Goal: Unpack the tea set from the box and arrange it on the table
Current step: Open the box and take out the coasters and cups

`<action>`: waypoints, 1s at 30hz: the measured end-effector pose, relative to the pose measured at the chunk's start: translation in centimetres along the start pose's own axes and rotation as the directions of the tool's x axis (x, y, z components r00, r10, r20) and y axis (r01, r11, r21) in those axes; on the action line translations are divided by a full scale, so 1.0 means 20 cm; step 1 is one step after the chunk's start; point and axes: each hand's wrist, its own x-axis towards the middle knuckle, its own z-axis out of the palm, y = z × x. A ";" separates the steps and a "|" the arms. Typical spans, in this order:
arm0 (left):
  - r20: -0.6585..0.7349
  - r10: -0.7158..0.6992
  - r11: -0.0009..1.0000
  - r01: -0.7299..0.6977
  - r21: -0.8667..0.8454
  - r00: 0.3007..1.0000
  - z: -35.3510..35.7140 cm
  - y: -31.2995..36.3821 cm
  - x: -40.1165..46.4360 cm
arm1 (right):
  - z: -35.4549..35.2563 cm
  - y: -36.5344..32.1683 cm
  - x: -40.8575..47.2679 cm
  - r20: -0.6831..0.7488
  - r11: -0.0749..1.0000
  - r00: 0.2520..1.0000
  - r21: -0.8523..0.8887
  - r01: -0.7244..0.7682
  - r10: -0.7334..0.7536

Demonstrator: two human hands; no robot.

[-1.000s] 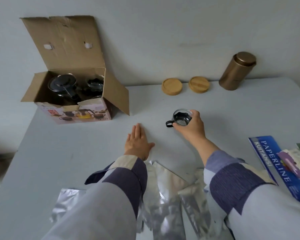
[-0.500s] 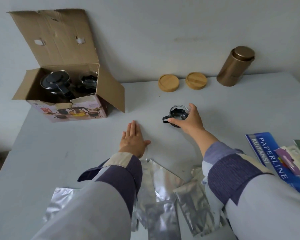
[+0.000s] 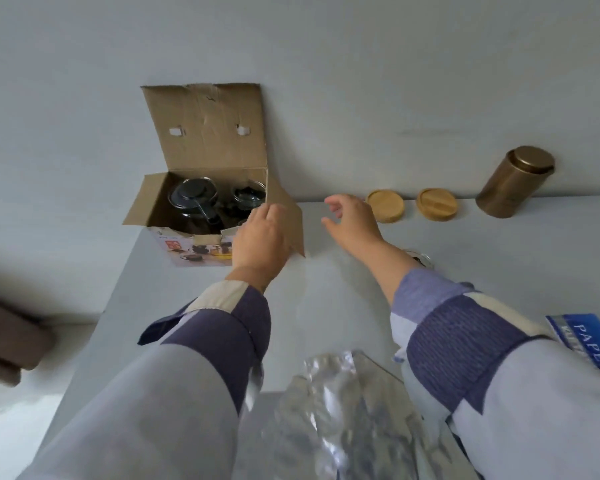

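An open cardboard box [image 3: 205, 140] stands at the table's back left corner, its lid up against the wall. Inside it I see a glass teapot with a black lid [image 3: 193, 197] and a glass cup [image 3: 246, 197]. My left hand [image 3: 260, 237] rests at the box's right side flap, fingers over its edge. To the right of the flap my right hand [image 3: 352, 220] hovers with fingers apart and nothing in it. One glass cup [image 3: 420, 259] stands on the table, mostly hidden behind my right forearm.
Two round wooden coasters [image 3: 385, 205] [image 3: 436, 204] and a bronze canister [image 3: 515, 181] line the wall at the back right. Crumpled silver foil bags [image 3: 343, 410] lie near the front edge. A blue booklet [image 3: 582, 336] lies at the right.
My right hand let go of the glass cup, which now stands on the table, and moved left toward the box. My left hand lifted off the table to the box's right flap.
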 end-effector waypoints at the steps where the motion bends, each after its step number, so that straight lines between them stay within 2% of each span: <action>1: -0.051 -0.031 1.000 0.031 -0.005 0.998 -0.04 -0.06 0.03 | 0.05 -0.07 0.02 0.018 1.000 1.000 0.019 0.023 -0.023; 4: -0.117 -0.128 0.989 0.136 0.064 0.985 -0.13 -0.28 0.10 | 0.17 -0.28 0.08 0.068 0.995 0.994 0.050 0.084 -0.088; 6: -0.064 -0.200 0.968 0.207 0.145 0.978 -0.16 -0.43 0.14 | 0.26 -0.40 0.13 0.104 0.993 0.989 0.047 0.105 -0.109; 8: 0.021 -0.269 0.942 0.258 0.215 0.963 -0.17 -0.55 0.16 | 0.35 -0.50 0.18 0.164 0.994 0.982 -0.040 0.100 -0.092; 10: 0.098 -0.305 0.923 0.268 0.277 0.947 -0.16 -0.65 0.15 | 0.42 -0.57 0.23 0.243 0.971 0.970 -0.225 0.080 -0.024; 13: 0.178 -0.345 0.906 0.278 0.319 0.922 -0.14 -0.73 0.12 | 0.47 -0.64 0.27 0.272 0.909 0.951 -0.415 -0.021 0.146; 17: 0.179 -0.325 0.900 0.245 0.360 0.929 -0.13 -0.76 0.10 | 0.51 -0.73 0.32 0.335 0.819 0.887 -0.568 -0.079 0.318; 22: 0.190 -0.307 0.895 0.215 0.391 0.933 -0.12 -0.78 0.10 | 0.66 -0.73 0.32 0.407 0.677 0.806 -0.736 0.011 0.429; 25: 0.183 -0.296 0.890 0.201 0.408 0.938 -0.12 -0.78 0.10 | 0.77 -0.68 0.36 0.360 0.576 0.766 -0.817 -0.016 0.532; 27: 0.177 -0.290 0.891 0.197 0.410 0.940 -0.11 -0.79 0.09 | 0.74 -0.70 0.36 0.333 0.542 0.786 -0.841 -0.002 0.521; 28: 0.177 -0.288 0.891 0.196 0.409 0.941 -0.11 -0.79 0.09 | 0.69 -0.74 0.32 0.358 0.550 0.810 -0.834 0.052 0.465; 30: 0.185 -0.289 0.893 0.195 0.406 0.939 -0.11 -0.79 0.09 | 0.68 -0.76 0.32 0.319 0.582 0.860 -0.813 0.032 0.398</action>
